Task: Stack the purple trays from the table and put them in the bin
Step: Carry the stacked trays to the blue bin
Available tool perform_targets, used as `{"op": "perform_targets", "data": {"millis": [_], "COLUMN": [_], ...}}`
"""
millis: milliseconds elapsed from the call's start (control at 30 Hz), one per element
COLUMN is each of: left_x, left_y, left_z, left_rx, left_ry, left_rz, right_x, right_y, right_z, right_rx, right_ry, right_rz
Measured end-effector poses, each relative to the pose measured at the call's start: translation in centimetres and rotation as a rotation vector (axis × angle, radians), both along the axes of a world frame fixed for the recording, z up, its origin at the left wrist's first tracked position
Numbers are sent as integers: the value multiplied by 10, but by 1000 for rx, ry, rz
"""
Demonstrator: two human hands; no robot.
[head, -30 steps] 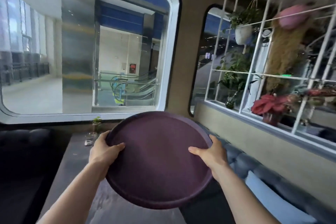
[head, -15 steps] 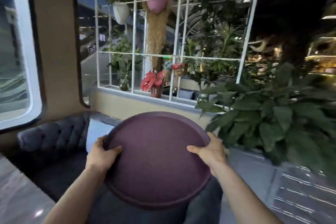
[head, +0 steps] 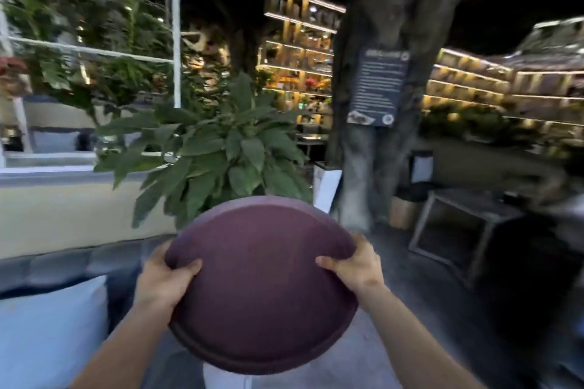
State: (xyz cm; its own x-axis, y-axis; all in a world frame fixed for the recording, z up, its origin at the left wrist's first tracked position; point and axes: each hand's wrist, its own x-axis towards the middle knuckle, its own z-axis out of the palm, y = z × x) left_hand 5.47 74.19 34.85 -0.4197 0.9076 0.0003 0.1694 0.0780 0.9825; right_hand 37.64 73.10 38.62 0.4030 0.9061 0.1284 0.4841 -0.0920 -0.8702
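Observation:
I hold round purple trays [head: 262, 281] in front of my chest, face up and tilted slightly towards me. A second rim shows along the lower edge, so at least two trays are stacked. My left hand [head: 164, 281] grips the left rim with the thumb on top. On the right rim sits my right hand [head: 354, 265], thumb also on top. No bin is in view.
A large leafy plant [head: 218, 151] stands straight ahead behind the trays. A thick tree trunk [head: 379, 104] rises to its right. A dark metal-framed table [head: 467, 224] is at the right. A padded sofa with a pale cushion [head: 53, 335] lies at the lower left.
My view has swung right, away from the window, table and sofa, towards the plant, tree and lit shelves. Both hands keep the same hold on the trays.

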Motion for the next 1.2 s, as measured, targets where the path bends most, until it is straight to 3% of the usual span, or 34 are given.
{"op": "perform_targets", "data": {"millis": [300,533,900,1200], "left_x": [206,370,571,663], "left_y": [-23,-94,-237,-272], "left_z": [-24,-27,-45,-69], "left_rx": [-14,21,3,-40], "left_ry": [-54,36,119,132], "left_rz": [-473,-776,-1039,-1116], "right_x": [155,257,386,456], "right_y": [-166,-319,-510,-555], "right_z": [-18,-32,-62,-93], "right_rx": [-70,-77,-74,-74], "right_ry": [-27,-3,72,150], "right_rz": [-530,-842,-1135,-1207]}}
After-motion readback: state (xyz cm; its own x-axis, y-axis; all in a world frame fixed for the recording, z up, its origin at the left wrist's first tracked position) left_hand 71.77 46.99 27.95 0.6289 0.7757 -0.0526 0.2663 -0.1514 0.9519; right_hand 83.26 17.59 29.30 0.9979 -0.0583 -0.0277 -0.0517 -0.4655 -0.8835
